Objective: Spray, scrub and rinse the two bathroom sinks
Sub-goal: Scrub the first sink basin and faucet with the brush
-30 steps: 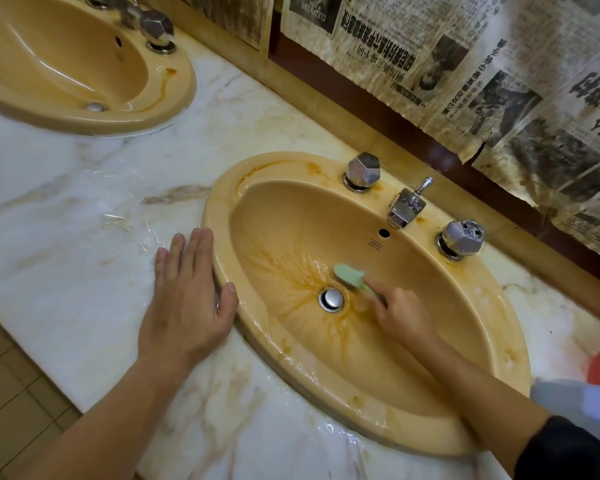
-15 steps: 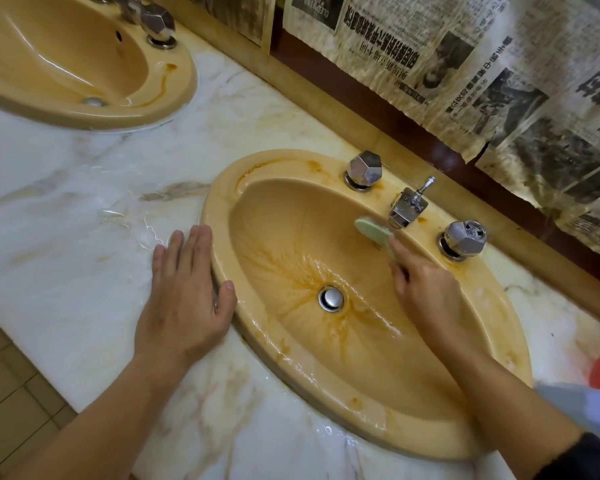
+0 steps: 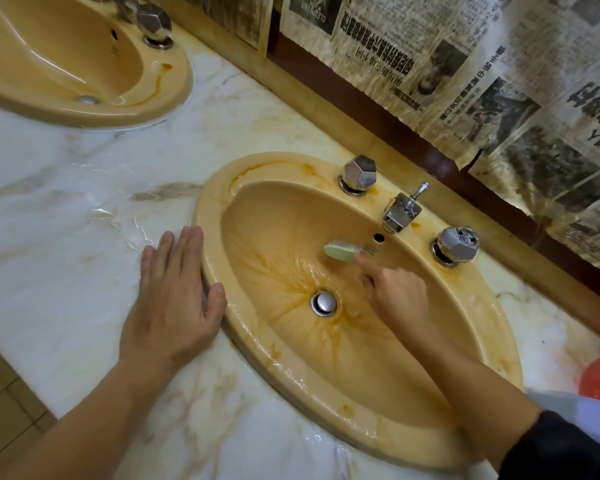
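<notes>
Fingers (image 3: pixel 362 263) of the right hand (image 3: pixel 395 296) pinch the green scrubber (image 3: pixel 340 252), now lower on the back wall than half a second ago.

Below the overflow hole (image 3: pixel 379 238), mid-frame, scrubbing continues over the near sink (image 3: pixel 291 375)'s orange streaks; left hand (image 3: pixel 174 299) stays flat, fingers straight, on the counter (image 3: pixel 66 237). The far sink (image 3: pixel 84 109), upper left, waits.

1. The light is warm and soft, and a bit dim.
2. Bright shiny streaks sit on the wet counter (image 3: pixel 84 209) just past the fingertips (image 3: pixel 168 237) of my left hand (image 3: pixel 174 299).
3. The green brush (image 3: pixel 342 252) at my right hand (image 3: pixel 395 292) looks blurry.
4. My arms make only faint shadows.
5. The wide lens bends things at the edges, so the far sink (image 3: pixel 174 95) looks tilted.
</notes>
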Action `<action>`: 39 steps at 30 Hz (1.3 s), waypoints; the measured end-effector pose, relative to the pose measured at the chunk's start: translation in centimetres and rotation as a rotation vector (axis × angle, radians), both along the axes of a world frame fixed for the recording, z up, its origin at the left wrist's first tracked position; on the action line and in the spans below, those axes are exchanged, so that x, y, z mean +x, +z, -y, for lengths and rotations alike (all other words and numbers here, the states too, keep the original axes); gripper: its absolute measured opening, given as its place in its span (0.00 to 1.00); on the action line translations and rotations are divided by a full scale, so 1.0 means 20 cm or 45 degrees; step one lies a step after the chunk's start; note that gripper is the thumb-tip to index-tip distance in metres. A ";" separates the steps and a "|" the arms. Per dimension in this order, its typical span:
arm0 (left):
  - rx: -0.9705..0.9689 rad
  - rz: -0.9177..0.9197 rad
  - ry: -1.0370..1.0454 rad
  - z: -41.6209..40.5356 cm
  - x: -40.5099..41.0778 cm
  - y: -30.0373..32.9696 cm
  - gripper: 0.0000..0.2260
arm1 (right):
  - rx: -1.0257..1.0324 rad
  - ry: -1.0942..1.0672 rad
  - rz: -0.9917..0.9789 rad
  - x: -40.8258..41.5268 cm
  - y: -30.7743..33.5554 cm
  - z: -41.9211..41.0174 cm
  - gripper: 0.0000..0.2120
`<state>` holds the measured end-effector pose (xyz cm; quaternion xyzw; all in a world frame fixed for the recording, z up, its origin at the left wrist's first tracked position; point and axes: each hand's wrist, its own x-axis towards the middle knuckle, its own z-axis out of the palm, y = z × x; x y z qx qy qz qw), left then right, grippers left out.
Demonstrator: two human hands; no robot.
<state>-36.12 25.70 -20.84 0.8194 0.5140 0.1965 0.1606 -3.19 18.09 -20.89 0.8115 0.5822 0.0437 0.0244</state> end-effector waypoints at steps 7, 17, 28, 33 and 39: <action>0.005 -0.006 -0.002 0.00 0.00 -0.01 0.35 | -0.001 0.108 0.016 -0.01 -0.04 -0.01 0.21; 0.016 0.002 0.004 0.00 0.00 -0.01 0.34 | 0.049 0.114 -0.011 -0.02 -0.06 -0.07 0.20; 0.021 -0.010 0.005 0.00 0.00 -0.01 0.35 | 0.345 0.119 -0.085 0.00 -0.04 -0.16 0.21; 0.021 -0.009 0.005 0.00 0.00 0.00 0.35 | 0.234 0.266 -0.040 -0.01 -0.10 -0.17 0.22; 0.025 -0.016 0.006 -0.01 0.00 -0.01 0.34 | 0.543 0.228 -0.110 0.00 -0.07 -0.25 0.22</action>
